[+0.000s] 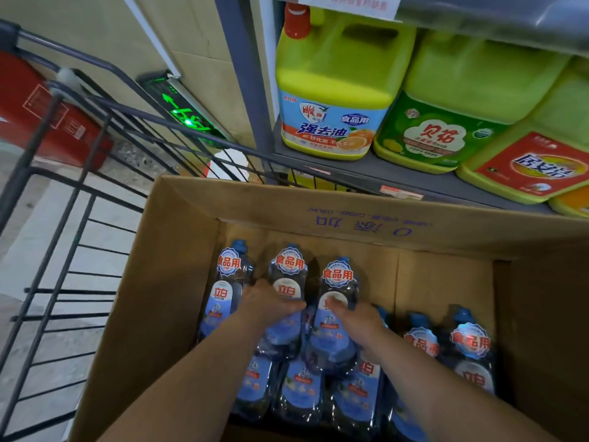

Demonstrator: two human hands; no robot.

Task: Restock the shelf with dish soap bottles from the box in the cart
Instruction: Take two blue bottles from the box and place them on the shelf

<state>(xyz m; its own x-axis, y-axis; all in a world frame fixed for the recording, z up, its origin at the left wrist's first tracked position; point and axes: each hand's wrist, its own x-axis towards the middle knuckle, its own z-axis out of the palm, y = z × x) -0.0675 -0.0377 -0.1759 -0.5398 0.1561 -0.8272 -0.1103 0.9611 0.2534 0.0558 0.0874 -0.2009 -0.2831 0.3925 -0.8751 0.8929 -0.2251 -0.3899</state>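
The grey metal shelf carries three big yellow-green jugs side by side: one with a red cap and a blue label at the left, a green-labelled one in the middle, a red-labelled one at the right. Just in front of it, the wire cart holds an open cardboard box, with blue dish soap bottles packed close together inside.

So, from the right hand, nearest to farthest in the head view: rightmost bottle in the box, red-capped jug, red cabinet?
1. The rightmost bottle, in the box, just right of the right hand.
2. The red-capped jug, on the shelf ahead.
3. The red cabinet, at the far left.
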